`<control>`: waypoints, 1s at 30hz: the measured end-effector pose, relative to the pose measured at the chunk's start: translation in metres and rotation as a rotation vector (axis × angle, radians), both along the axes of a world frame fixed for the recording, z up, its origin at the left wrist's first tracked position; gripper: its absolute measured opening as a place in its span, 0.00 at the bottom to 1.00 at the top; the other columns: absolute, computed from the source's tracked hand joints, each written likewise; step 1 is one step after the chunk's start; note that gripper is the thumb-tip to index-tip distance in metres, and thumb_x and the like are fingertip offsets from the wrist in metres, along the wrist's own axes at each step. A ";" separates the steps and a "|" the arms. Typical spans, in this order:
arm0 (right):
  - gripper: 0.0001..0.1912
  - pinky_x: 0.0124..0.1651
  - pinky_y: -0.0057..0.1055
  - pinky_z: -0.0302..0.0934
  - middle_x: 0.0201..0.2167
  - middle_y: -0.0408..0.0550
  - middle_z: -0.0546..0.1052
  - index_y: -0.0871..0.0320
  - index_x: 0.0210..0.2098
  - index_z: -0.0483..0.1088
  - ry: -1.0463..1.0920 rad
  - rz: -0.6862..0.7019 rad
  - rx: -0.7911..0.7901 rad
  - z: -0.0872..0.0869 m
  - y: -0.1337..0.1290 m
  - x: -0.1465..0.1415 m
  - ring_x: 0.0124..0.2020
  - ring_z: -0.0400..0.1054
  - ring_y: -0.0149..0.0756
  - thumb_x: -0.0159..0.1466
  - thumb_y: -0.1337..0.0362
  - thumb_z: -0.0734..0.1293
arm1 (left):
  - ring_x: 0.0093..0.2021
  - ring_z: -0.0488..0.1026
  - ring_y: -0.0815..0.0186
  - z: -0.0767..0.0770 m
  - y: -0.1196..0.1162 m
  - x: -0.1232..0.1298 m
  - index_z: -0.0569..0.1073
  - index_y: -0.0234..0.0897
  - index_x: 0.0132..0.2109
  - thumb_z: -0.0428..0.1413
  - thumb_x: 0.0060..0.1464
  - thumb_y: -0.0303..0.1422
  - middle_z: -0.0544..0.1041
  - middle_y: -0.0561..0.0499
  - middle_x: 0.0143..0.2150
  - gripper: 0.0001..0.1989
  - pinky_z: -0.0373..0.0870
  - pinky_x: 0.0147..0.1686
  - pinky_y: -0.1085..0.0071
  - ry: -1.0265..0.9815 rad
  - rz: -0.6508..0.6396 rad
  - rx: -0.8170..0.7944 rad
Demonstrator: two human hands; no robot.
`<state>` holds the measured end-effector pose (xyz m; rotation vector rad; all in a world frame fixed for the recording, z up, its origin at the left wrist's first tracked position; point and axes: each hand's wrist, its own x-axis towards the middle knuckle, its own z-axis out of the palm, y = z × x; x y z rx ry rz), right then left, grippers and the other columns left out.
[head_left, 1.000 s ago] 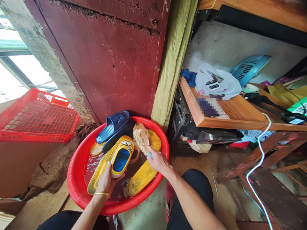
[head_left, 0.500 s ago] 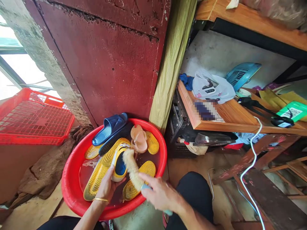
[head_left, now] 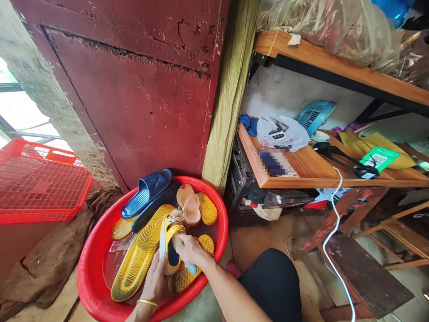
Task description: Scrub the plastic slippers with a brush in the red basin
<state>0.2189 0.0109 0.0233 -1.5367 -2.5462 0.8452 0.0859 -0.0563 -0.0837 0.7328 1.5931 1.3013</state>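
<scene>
My left hand (head_left: 154, 275), with a gold bangle at the wrist, grips the side of a small yellow slipper (head_left: 173, 230) with a white edge and dark blue insole. Closed around a scrub brush (head_left: 191, 269) with a light blue handle, my right hand (head_left: 191, 250) has its bristle end inside that slipper, under the strap; the bristles are mostly hidden. Both hands are over a red tub (head_left: 85, 286) of murky water. In it lie blue slides (head_left: 147, 194), a tan sandal (head_left: 188, 205), and several yellow-soled shoes, one large sole (head_left: 134, 268) beside my left hand.
A maroon door (head_left: 150, 120) and wooden post (head_left: 223, 112) stand behind the tub. To the left are a red plastic crate (head_left: 36, 192) and brown sacking (head_left: 50, 264). A cluttered wooden desk (head_left: 301, 167), a white cable (head_left: 330, 239) and a wooden stool (head_left: 372, 273) are at right.
My right hand has moved left and up, taking the brush from beside the slipper into its opening. The head view has shifted, so the tub sits slightly lower and further left.
</scene>
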 end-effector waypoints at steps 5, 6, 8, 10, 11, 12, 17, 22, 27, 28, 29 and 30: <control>0.22 0.42 0.31 0.67 0.45 0.49 0.83 0.52 0.56 0.73 0.029 0.127 -0.091 0.007 -0.020 0.013 0.45 0.78 0.45 0.64 0.66 0.62 | 0.59 0.75 0.49 -0.009 0.000 -0.004 0.66 0.44 0.66 0.49 0.61 0.51 0.75 0.42 0.61 0.30 0.78 0.51 0.54 -0.069 0.016 -0.017; 0.22 0.41 0.32 0.67 0.43 0.49 0.84 0.51 0.56 0.74 0.025 0.156 -0.110 0.010 -0.030 0.023 0.44 0.78 0.46 0.64 0.65 0.62 | 0.61 0.73 0.49 -0.009 0.000 -0.006 0.68 0.44 0.64 0.50 0.61 0.51 0.76 0.43 0.61 0.29 0.76 0.55 0.53 -0.019 0.029 0.000; 0.22 0.38 0.33 0.67 0.43 0.48 0.84 0.47 0.55 0.74 0.030 0.210 -0.174 0.017 -0.049 0.046 0.43 0.79 0.48 0.64 0.62 0.61 | 0.65 0.69 0.48 -0.008 0.000 -0.009 0.72 0.43 0.59 0.50 0.60 0.51 0.77 0.44 0.59 0.27 0.70 0.62 0.51 0.110 0.069 0.031; 0.21 0.37 0.32 0.66 0.44 0.44 0.84 0.42 0.55 0.74 0.026 0.215 -0.259 0.026 -0.061 0.071 0.44 0.78 0.47 0.64 0.60 0.62 | 0.66 0.68 0.48 -0.003 0.000 -0.011 0.74 0.43 0.55 0.50 0.59 0.52 0.77 0.44 0.59 0.26 0.65 0.66 0.51 0.203 0.089 0.051; 0.22 0.35 0.31 0.66 0.44 0.42 0.84 0.39 0.54 0.75 0.023 0.208 -0.307 0.031 -0.064 0.084 0.44 0.79 0.46 0.63 0.60 0.63 | 0.66 0.68 0.48 -0.001 0.000 -0.012 0.74 0.42 0.55 0.51 0.58 0.53 0.77 0.43 0.59 0.26 0.64 0.66 0.51 0.225 0.078 0.062; 0.23 0.34 0.30 0.66 0.43 0.41 0.84 0.38 0.55 0.75 0.022 0.199 -0.355 0.036 -0.065 0.096 0.42 0.79 0.45 0.62 0.61 0.64 | 0.65 0.69 0.47 0.002 -0.001 -0.012 0.73 0.42 0.56 0.52 0.57 0.53 0.77 0.43 0.59 0.27 0.64 0.66 0.50 0.239 0.059 0.074; 0.29 0.49 0.33 0.67 0.54 0.43 0.80 0.41 0.64 0.68 0.046 0.024 -0.221 0.043 -0.051 0.129 0.51 0.77 0.43 0.65 0.66 0.59 | 0.52 0.78 0.44 0.005 -0.005 -0.014 0.69 0.35 0.58 0.58 0.49 0.55 0.80 0.39 0.51 0.36 0.73 0.55 0.49 0.387 -0.032 0.024; 0.31 0.53 0.44 0.66 0.50 0.54 0.82 0.48 0.68 0.64 -0.209 -0.013 -0.088 0.024 -0.031 0.113 0.51 0.76 0.51 0.66 0.66 0.60 | 0.50 0.80 0.46 -0.006 -0.006 -0.021 0.66 0.38 0.63 0.53 0.55 0.51 0.81 0.39 0.51 0.33 0.75 0.51 0.51 0.680 -0.083 0.029; 0.27 0.55 0.44 0.64 0.50 0.60 0.81 0.57 0.58 0.73 -0.259 0.051 -0.014 0.010 -0.015 0.071 0.54 0.74 0.51 0.61 0.73 0.62 | 0.49 0.80 0.47 -0.008 0.001 -0.019 0.62 0.31 0.67 0.48 0.60 0.42 0.81 0.36 0.50 0.32 0.74 0.51 0.52 1.057 -0.158 0.056; 0.26 0.56 0.44 0.65 0.50 0.62 0.80 0.60 0.56 0.75 -0.268 0.047 -0.012 0.010 -0.011 0.063 0.54 0.74 0.52 0.59 0.74 0.62 | 0.49 0.80 0.48 -0.008 0.002 -0.017 0.63 0.31 0.67 0.46 0.62 0.39 0.80 0.35 0.50 0.30 0.74 0.52 0.53 1.120 -0.178 0.045; 0.24 0.55 0.45 0.65 0.49 0.63 0.81 0.62 0.53 0.76 -0.279 0.045 -0.015 0.010 -0.006 0.058 0.54 0.74 0.53 0.58 0.74 0.63 | 0.48 0.80 0.49 -0.008 0.003 -0.016 0.64 0.31 0.67 0.45 0.62 0.37 0.81 0.35 0.50 0.28 0.74 0.51 0.54 1.174 -0.194 0.025; 0.23 0.55 0.45 0.65 0.48 0.65 0.81 0.64 0.51 0.78 -0.285 0.045 -0.016 0.011 -0.001 0.055 0.53 0.74 0.54 0.57 0.75 0.63 | 0.47 0.80 0.50 -0.007 0.004 -0.016 0.66 0.31 0.65 0.44 0.62 0.34 0.81 0.35 0.49 0.27 0.73 0.51 0.55 1.222 -0.208 0.002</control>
